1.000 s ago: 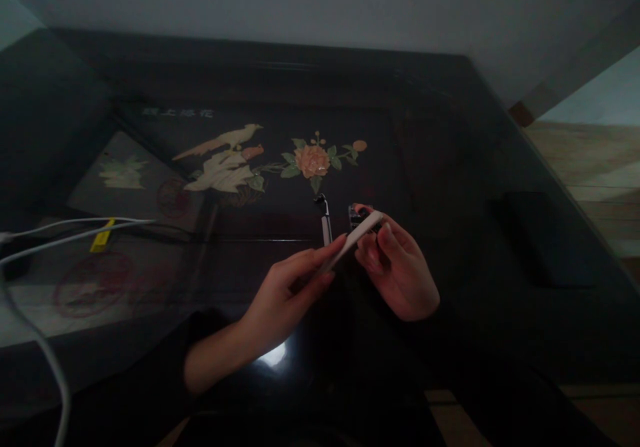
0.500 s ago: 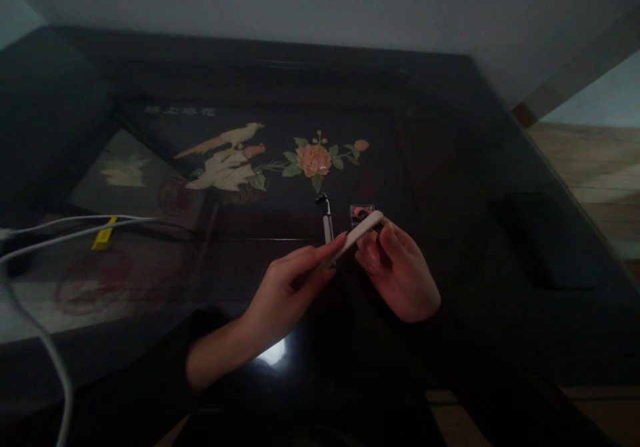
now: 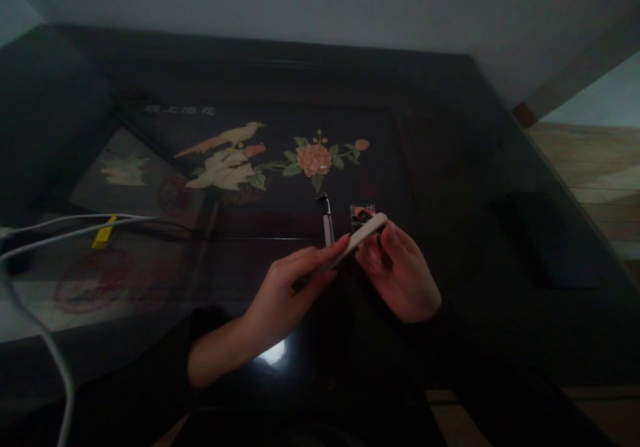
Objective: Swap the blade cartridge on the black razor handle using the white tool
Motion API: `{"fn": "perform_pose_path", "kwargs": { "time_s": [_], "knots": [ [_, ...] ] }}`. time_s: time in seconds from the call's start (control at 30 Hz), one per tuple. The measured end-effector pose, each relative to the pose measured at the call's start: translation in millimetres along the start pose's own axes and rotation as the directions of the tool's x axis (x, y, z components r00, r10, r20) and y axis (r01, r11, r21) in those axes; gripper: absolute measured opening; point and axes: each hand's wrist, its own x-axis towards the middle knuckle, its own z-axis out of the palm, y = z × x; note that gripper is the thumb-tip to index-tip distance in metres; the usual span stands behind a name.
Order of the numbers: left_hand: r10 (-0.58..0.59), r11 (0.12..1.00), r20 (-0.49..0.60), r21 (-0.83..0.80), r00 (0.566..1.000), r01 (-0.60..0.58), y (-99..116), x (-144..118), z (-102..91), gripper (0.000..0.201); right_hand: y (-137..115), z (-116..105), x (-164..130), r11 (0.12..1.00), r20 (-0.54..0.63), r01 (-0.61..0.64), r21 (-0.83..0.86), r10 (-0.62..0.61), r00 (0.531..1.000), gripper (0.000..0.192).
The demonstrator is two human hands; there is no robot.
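At far left we see a white cable with a yellow tag near it, then a bird inlay on the dark tabletop. Our left hand has thumb and fingers clamped on a slim white bar, which slants up to the right between our hands. Just beyond lies a white-and-black stick. A small clear-edged piece shows behind the bar, at the fingers of our right hand; we cannot tell whether they grip it. Farther right lies a dark slab
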Motion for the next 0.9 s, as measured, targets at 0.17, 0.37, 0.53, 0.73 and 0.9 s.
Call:
{"fn": "perform_pose_path", "kwargs": {
  "time_s": [0.17, 0.37, 0.53, 0.73, 0.9],
  "knots": [
    [-0.001, 0.999, -0.037, 0.034, 0.999, 0.002, -0.8, 1.0, 0.3, 0.046, -1.0, 2.5, -0.5, 1.000, 0.014, -0.013, 0.020, 0.013, 1.000, 0.036],
    [-0.036, 0.999, -0.066, 0.029, 0.997, 0.038, -0.7, 2.4, -0.9, 0.045, -2.0, 3.1, 0.2, 1.000, 0.007, 0.018, 0.008, -0.018, 1.000, 0.035],
    [-0.005, 1.000, -0.004, -0.004, 1.000, 0.005, 2.3, -0.4, 0.9, 0.046, -1.3, 1.5, 0.7, 1.000, -0.028, 0.028, -0.009, -0.028, 0.999, 0.040],
    [0.021, 1.000, 0.005, -0.013, 1.000, -0.021, 4.5, -1.4, 1.6, 0.046, -0.7, 1.1, 0.0, 1.000, -0.045, 0.014, 0.005, -0.014, 0.999, 0.040],
    [-0.023, 1.000, -0.029, -0.005, 0.999, 0.023, 1.7, 0.5, 0.5, 0.047, -0.9, 2.6, 0.0, 1.000, 0.010, 0.009, 0.023, -0.009, 1.000, 0.038]
  ]
}}
